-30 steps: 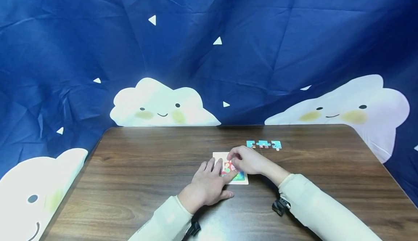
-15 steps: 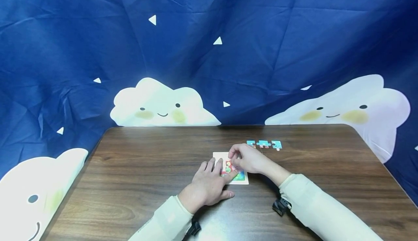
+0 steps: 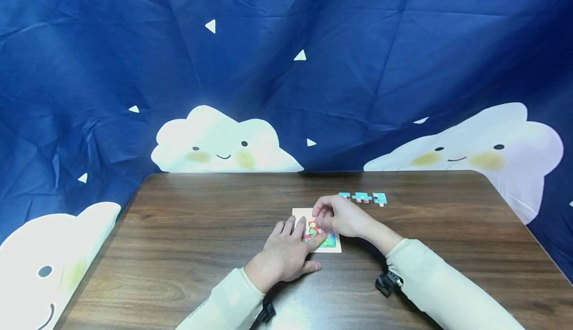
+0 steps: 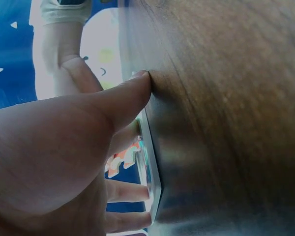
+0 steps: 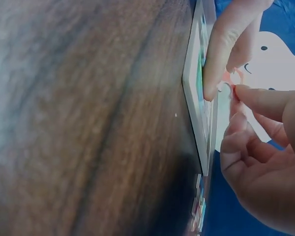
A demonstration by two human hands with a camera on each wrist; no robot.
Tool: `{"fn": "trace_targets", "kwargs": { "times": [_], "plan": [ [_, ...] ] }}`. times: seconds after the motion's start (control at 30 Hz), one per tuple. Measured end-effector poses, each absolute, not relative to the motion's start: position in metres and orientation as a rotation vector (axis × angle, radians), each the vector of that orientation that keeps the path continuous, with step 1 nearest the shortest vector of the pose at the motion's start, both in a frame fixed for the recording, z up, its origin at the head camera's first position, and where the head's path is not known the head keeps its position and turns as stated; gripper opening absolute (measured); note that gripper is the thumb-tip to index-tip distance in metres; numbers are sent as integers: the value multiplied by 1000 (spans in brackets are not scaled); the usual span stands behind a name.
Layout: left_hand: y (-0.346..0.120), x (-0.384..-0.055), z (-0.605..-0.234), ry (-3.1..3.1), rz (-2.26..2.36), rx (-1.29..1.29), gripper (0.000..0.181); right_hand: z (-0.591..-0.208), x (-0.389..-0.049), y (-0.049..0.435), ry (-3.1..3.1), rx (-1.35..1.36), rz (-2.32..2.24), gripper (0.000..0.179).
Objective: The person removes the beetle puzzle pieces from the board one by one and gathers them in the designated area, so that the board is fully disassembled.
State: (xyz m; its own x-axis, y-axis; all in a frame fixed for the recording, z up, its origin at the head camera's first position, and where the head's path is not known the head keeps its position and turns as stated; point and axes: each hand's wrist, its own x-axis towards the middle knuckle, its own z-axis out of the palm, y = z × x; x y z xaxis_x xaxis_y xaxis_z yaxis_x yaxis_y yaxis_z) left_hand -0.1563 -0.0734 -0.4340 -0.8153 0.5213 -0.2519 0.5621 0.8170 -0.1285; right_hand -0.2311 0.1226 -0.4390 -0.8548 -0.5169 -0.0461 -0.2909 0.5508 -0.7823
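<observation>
A small white-framed puzzle board [image 3: 333, 250] lies flat on the table, with green and blue puzzle pieces filling its near right part. My left hand [image 3: 286, 255] rests on its left and near side with fingers spread and straight. Over the board, my right hand [image 3: 346, 216] pinches a red puzzle piece [image 3: 312, 228] between thumb and fingertips. The right wrist view shows this piece [image 5: 234, 77] tilted up above the board's surface, near the left hand's index finger. In the left wrist view the piece [image 4: 122, 160] shows its knobbed outline beyond the fingers.
Three blue-and-red puzzle pieces [image 3: 361, 197] lie in a row behind the right hand, the leftmost partly covered by it. The brown wooden table [image 3: 201, 220] ends at a blue cloth [image 3: 349, 71] with clouds. Both wrists carry a small black camera [image 3: 387, 284].
My right hand has shifted slightly up and away, still pinching the puzzle piece, and now covers more of the leftmost loose piece. My left hand has stayed in place.
</observation>
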Motion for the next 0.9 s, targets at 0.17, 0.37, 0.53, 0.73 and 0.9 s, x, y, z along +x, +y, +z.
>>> {"fn": "trace_targets", "kwargs": {
  "times": [0.17,0.37,0.53,0.73,0.9],
  "plan": [
    [-73,-157,-435,2791,-292,843,70,-439,-232,123,2479,-692,-1248,13],
    [-73,-157,-435,2797,-311,857,71,-434,-232,126,2488,-654,-1274,11],
    [-74,-158,-435,2801,-306,851,70,-432,-232,132,2486,-621,-1307,11],
    [-74,-158,-435,2794,-295,845,70,-433,-231,140,2466,-567,-1373,11],
    [-75,-157,-435,2802,-305,849,70,-432,-229,148,2485,-515,-1396,9]
  ]
}}
